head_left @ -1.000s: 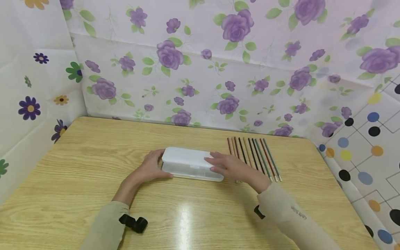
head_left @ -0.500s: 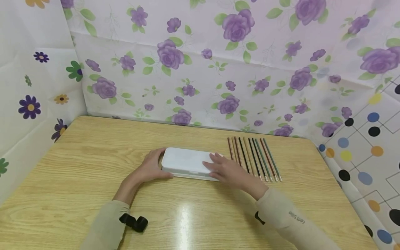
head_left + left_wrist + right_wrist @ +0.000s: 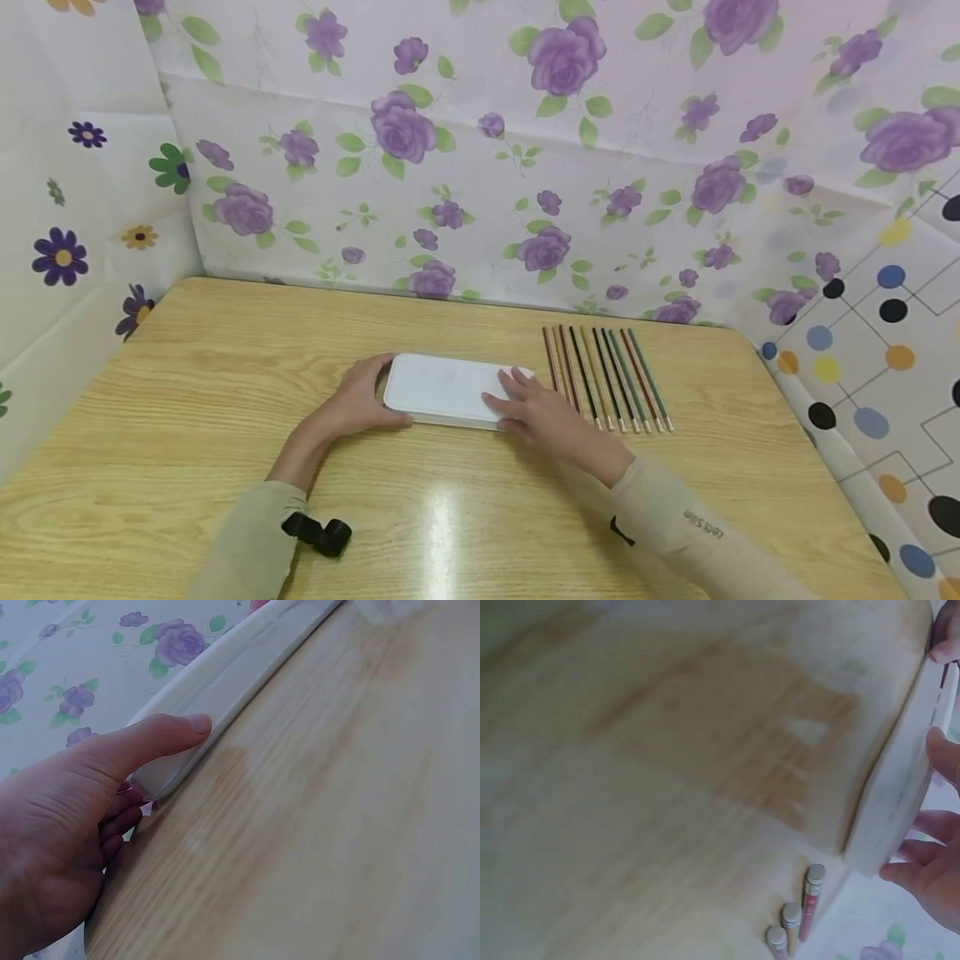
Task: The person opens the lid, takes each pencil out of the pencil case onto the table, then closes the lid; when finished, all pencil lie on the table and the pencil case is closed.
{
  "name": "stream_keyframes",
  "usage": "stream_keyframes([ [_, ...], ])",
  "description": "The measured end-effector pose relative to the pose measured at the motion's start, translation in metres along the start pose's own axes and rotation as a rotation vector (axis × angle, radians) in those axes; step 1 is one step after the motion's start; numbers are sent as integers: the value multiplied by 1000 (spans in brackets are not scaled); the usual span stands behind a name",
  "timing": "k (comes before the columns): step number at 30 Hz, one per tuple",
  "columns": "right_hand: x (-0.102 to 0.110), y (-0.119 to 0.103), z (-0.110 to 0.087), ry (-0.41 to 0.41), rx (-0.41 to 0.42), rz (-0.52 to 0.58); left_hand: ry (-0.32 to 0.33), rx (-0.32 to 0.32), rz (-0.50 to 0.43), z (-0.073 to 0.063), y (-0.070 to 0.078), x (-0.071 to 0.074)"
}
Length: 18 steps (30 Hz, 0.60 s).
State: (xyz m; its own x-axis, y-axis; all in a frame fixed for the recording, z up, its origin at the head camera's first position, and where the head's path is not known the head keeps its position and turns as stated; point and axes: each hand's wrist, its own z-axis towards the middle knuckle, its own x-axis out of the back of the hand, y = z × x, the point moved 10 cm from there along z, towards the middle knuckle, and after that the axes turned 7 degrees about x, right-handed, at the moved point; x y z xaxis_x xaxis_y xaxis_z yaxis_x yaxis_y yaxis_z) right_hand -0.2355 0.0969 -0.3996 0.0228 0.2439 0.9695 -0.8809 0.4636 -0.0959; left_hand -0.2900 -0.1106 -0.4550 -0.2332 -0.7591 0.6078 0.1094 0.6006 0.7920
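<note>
A white plastic pencil case (image 3: 450, 387) lies flat on the table, its lid down over the base. My left hand (image 3: 356, 402) wraps its left end, with the thumb along the front side and the fingers behind. That thumb also shows against the side wall of the case (image 3: 225, 697) in the left wrist view. Over the right end, my right hand (image 3: 546, 421) rests spread fingers on the lid, the thumb low at the front edge. In the right wrist view the fingertips of the right hand (image 3: 937, 881) touch the lid's edge. Whatever is inside the case is hidden.
Several pencils (image 3: 597, 375) lie side by side just right of the case, their capped ends toward me. A few pencil ends (image 3: 811, 900) show near the case in the right wrist view. Flowered sheeting (image 3: 450, 167) rises behind the wooden table (image 3: 300, 333).
The lid stood partly raised at first; it has come down onto the base. My right hand has lowered with it and shifted slightly left. The left hand has kept its place.
</note>
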Motion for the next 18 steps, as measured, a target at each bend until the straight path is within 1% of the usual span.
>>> stream_keyframes([
  [7,0,-3,-1,47,-6,-43,-2,-3,0,0,1,2],
  [18,-2,-5,-2,38,13,-82,-19,-1,-2,-1,0,-1],
])
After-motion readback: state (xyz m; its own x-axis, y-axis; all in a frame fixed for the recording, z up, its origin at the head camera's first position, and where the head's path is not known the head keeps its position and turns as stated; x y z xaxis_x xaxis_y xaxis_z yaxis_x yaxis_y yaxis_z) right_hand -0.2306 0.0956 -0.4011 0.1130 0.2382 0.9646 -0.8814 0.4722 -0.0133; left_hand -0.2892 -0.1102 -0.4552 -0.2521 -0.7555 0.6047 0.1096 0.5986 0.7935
